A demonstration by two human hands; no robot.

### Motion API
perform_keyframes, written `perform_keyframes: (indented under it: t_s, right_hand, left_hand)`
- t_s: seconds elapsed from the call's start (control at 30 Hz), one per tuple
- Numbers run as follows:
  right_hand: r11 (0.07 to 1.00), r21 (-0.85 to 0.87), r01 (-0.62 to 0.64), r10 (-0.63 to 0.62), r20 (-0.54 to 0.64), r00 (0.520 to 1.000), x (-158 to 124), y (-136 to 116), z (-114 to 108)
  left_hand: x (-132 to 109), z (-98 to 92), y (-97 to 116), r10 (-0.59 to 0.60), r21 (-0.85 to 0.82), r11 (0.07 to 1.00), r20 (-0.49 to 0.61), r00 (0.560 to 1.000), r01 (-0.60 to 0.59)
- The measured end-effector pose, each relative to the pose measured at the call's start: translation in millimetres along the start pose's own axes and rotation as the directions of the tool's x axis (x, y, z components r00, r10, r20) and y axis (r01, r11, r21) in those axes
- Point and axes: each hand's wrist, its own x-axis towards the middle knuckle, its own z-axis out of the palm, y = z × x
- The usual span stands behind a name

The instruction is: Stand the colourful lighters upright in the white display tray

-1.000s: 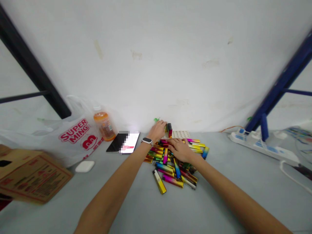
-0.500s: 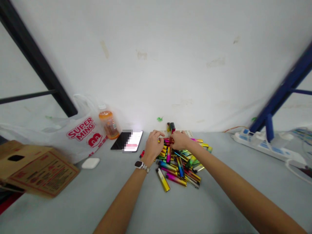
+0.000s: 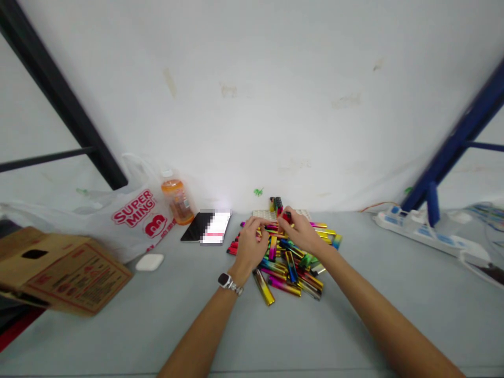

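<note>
Yep, one shiny lighter pile (image 3: 292, 268) on a grey table (image 3: 299, 341)
Right hand (image 3: 301, 231) has a red lighter (image 3: 287, 216) pinched above it; left hand (image 3: 252, 244) curls just beside, can't tell if it's gripping anything. Pale tray (image 3: 262, 214) sits behind.

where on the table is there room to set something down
Bare tabletop runs between the lighter pile and the power strip, and along the pile's near side. It's crowded around the left hand and right hand, and where carton, bag and bottle cluster.
</note>
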Motion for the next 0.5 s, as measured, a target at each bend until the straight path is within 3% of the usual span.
perform_keyframes:
  t_s: [0.03,0.1,0.2,0.27,0.33,0.5]
  right_hand:
    - [0.983,0.184,-0.021,0.027,-0.031,0.999,-9.6,-3.5,3.5]
    - [0.864,0.495,-0.088,0.133,-0.055,0.99,-26.1,-10.2,12.9]
    - [0.628,0.745,-0.225,0.333,0.004,0.943,-41.9,-16.1,26.7]
    - [0.459,0.827,-0.326,0.39,0.142,0.91,-47.2,-16.6,32.4]
    - [0.348,0.854,-0.386,0.405,0.235,0.884,-50.1,-15.8,35.2]
    - [0.308,0.884,-0.353,0.406,0.214,0.889,-54.6,-17.0,37.2]
  left_hand:
    - [-0.7,1.7,3.9,0.013,-0.016,1.0,0.0,1.0,-0.013]
    - [-2.9,5.5,10.2,0.038,-0.046,0.998,0.015,0.999,-0.037]
    - [-7.3,10.6,14.8,0.064,-0.092,0.994,0.048,0.997,-0.06]
    - [-10.1,12.6,15.8,0.076,-0.123,0.99,0.053,0.996,-0.069]
    - [-12.1,13.5,17.1,0.094,-0.15,0.985,0.061,0.994,-0.084]
    - [-13.9,10.7,28.1,0.146,-0.176,0.976,0.116,0.982,-0.124]
